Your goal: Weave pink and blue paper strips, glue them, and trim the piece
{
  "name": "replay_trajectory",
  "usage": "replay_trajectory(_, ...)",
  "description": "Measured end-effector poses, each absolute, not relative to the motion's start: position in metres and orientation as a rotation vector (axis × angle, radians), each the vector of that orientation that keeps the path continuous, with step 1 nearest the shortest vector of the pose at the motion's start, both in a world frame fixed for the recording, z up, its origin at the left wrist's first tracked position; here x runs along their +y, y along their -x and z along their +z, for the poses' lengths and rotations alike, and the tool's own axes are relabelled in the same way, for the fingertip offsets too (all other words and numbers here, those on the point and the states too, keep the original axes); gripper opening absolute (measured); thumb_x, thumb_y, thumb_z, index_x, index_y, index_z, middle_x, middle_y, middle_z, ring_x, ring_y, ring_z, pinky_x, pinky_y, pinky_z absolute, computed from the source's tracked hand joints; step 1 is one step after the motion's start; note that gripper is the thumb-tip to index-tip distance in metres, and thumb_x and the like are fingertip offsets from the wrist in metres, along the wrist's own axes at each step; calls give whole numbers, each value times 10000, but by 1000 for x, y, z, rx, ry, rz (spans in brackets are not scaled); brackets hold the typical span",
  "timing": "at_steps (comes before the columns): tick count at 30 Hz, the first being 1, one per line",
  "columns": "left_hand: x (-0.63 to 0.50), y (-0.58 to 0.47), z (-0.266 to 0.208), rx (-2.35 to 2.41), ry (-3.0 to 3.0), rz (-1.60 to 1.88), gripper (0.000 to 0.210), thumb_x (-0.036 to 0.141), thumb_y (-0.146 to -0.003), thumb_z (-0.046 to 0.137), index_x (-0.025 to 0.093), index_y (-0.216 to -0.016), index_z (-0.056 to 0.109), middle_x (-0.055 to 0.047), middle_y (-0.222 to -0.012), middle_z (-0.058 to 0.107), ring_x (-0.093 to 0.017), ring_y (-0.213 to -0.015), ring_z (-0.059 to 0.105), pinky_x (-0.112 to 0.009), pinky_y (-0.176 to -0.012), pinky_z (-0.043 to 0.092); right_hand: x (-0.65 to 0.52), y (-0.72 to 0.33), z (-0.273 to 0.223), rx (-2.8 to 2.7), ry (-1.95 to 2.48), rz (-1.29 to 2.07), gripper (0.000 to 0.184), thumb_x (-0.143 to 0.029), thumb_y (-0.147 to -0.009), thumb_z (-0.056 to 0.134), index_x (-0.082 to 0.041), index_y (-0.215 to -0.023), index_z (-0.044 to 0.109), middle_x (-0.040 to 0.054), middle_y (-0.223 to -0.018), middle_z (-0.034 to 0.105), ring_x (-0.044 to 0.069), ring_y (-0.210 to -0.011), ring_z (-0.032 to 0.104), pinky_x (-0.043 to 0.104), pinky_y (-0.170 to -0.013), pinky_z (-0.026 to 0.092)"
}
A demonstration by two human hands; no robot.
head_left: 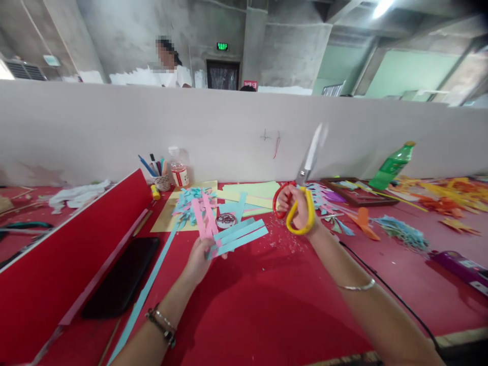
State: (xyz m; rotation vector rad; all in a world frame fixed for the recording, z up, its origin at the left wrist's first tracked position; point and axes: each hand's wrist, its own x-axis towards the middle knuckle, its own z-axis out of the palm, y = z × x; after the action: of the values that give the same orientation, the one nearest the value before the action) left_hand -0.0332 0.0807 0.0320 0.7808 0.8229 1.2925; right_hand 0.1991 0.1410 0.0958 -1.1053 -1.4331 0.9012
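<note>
My left hand (201,257) is closed on the lower ends of several paper strips, pink strips (206,216) pointing up and light blue strips (242,238) fanning to the right. Raised at the right, my right hand (299,206) grips a pair of scissors (302,178) with one red and one yellow handle. Their blades point upward, blurred by motion, apart from the paper. Behind the strips lies a pile of blue and pink paper cuttings (187,204) on a yellow sheet (163,218). A round tin or roll (226,219) sits just behind the held strips.
A red upright board (76,259) and a black phone (122,277) are at left. A pen cup (162,182) and a clear bottle (178,168) stand behind. On the right are a green bottle (392,165), a tray (362,195), paper scraps (402,232) and a purple device (459,269).
</note>
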Motion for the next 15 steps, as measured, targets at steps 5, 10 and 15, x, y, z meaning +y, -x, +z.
replay_trajectory(5,83,31,28,950,-722,1375,53,180,-604,560,136,-595,532,0,-480,596,-155,-457,592,-266,-504,499,105,-208,78,-1579,1110,1061,359,-549,-776,257,-217,-639,276,-37,-543,318,101,-451,368,230,-442,357)
replay_trajectory(10,86,32,23,892,-611,1427,103,190,-596,626,132,-624,545,-8,-597,644,-173,-590,640,-291,-618,534,96,-208,50,-1780,1325,819,338,-518,-725,434,-202,-613,389,-39,-503,372,97,-433,372,222,-415,299)
replay_trajectory(15,85,29,25,833,-585,1458,81,169,-573,631,130,-616,574,-11,-635,658,-157,-628,635,-295,-711,521,88,-201,36,-2098,1341,508,258,-399,-704,520,-183,-606,418,-39,-529,410,92,-496,383,212,-479,277)
